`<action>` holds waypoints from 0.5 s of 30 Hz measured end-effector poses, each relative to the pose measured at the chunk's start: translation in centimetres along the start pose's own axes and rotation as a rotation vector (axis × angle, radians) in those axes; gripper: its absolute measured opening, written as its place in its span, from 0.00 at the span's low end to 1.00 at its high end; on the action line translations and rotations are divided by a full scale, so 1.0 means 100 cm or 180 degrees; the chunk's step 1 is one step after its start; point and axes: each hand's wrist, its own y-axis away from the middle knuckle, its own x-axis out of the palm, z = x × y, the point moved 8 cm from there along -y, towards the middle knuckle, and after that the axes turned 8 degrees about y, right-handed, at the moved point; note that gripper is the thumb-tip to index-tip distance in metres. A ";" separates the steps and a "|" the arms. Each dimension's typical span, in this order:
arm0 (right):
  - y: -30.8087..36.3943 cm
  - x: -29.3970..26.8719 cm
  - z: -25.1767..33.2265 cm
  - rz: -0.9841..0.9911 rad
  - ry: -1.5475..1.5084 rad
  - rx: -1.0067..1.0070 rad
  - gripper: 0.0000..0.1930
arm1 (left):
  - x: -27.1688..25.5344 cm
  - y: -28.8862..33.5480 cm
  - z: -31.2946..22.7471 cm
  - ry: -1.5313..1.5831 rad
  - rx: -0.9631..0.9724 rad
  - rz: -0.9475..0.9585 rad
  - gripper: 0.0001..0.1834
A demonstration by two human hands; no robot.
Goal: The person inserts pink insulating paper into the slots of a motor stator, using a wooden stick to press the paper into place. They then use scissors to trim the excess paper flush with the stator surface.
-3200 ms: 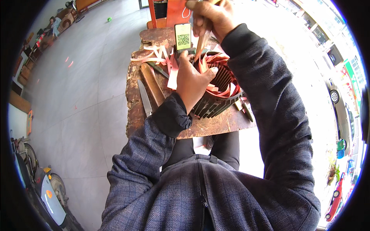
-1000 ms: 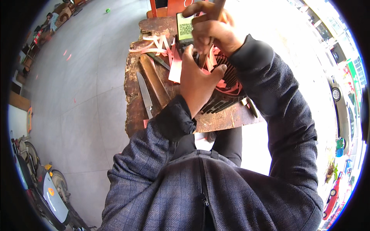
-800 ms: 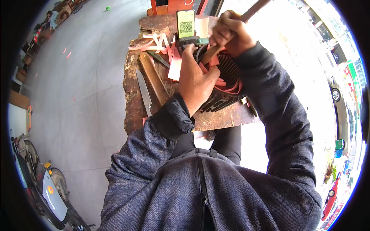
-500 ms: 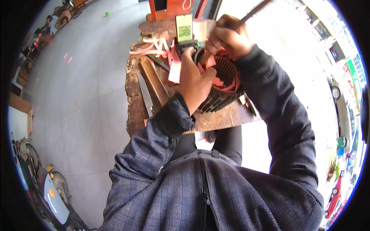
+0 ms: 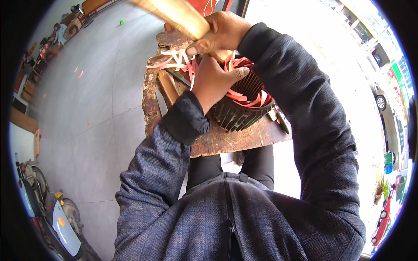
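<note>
A dark, round, slotted motor stator (image 5: 237,116) sits on the worn wooden bench, with red insulation strips (image 5: 247,99) bent around its inner rim. My left hand (image 5: 211,80) lies over its left side. The thumb reaches across the opening, while the other fingertips are partly hidden under my right hand. My right hand (image 5: 224,31) is closed around a flat wooden stick (image 5: 176,16), held above the far side of the stator. The stick's broad part points up and to the left, and a short wooden end shows below the fist.
On the bench (image 5: 257,138) left of the stator lie loose pink strips (image 5: 176,61), a wooden bar (image 5: 166,85) and a knife (image 5: 161,102). A dark tool (image 5: 283,122) lies at the right. Motorbikes (image 5: 56,217) stand lower left.
My right hand has moved left and tilted the stick from up-right to up-left. My left hand has shifted slightly left. The upright phone is now hidden behind my right hand and the stick.
</note>
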 end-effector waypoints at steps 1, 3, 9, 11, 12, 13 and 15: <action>0.001 0.000 -0.008 0.0029 -0.0173 0.0184 0.41 | 0.002 -0.007 -0.001 -0.0095 0.0080 0.0138 0.40; 0.006 0.005 -0.026 0.0271 -0.0222 0.0532 0.34 | 0.003 -0.015 -0.004 -0.0422 0.0210 0.0080 0.36; 0.019 -0.007 -0.050 -0.0827 -0.2830 0.0336 0.11 | 0.007 -0.016 -0.008 -0.1155 0.0190 0.0001 0.33; 0.014 -0.002 -0.053 -0.0564 -0.2600 0.0495 0.11 | 0.007 -0.019 -0.005 -0.1160 0.0060 0.0111 0.29; 0.010 -0.001 -0.057 -0.0567 -0.2800 0.0664 0.10 | 0.009 -0.023 0.000 -0.1105 -0.0123 0.0232 0.27; 0.007 0.002 -0.060 -0.0564 -0.3003 0.0839 0.10 | 0.010 -0.026 0.007 -0.1101 -0.0344 0.0359 0.26; 0.002 0.006 -0.068 -0.0676 -0.2654 0.1264 0.11 | 0.011 -0.030 0.006 -0.0712 -0.0276 0.0460 0.22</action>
